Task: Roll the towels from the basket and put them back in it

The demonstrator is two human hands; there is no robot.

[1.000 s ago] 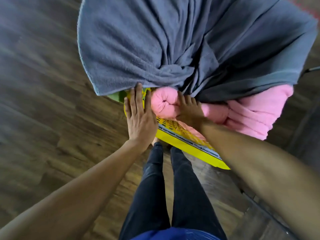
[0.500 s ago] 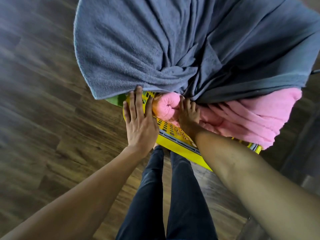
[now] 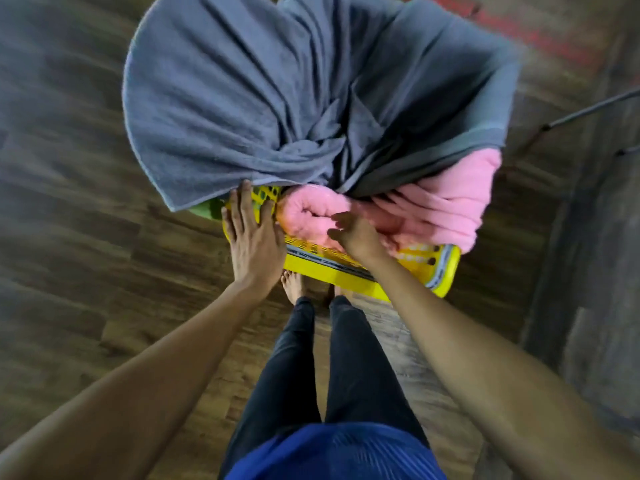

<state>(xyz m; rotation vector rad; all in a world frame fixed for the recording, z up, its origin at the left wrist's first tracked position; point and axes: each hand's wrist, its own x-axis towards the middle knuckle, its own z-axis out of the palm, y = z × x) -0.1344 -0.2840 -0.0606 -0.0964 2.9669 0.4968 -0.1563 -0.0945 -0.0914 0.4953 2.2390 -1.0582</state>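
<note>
The basket (image 3: 438,271) stands on the floor (image 3: 86,237) just in front of the person's bare feet (image 3: 293,285). It is yellow with a perforated wall. Its long axis runs left to right, and the right end lies a little nearer the camera. Only the near rim and the two near corners show.

A grey towel (image 3: 259,98) is draped over the rest, unrolled and bunched into folds at the middle. Its edges spill past the basket on the left, the far side and the right.

The pink towel (image 3: 308,211) lies in the basket along the near rim, with its long axis parallel to that rim. Its rolled end points left, toward the left corner. The rest runs right in looser folds and hangs over the right end of the basket, with the grey towel lying over its far side.

A bit of green cloth (image 3: 207,212) shows under the grey towel's edge at the left corner.

The left hand (image 3: 252,237) lies flat on the left corner, fingers straight and together, tips at the grey towel's hem. The right hand (image 3: 356,235) is over the pink towel just right of the rolled end. It is blurred, so whether its fingers grip the towel cannot be told.

Bare floor spreads wide to the left of the basket. To the right the floor is narrower, with a dark cable (image 3: 588,110) crossing above it
</note>
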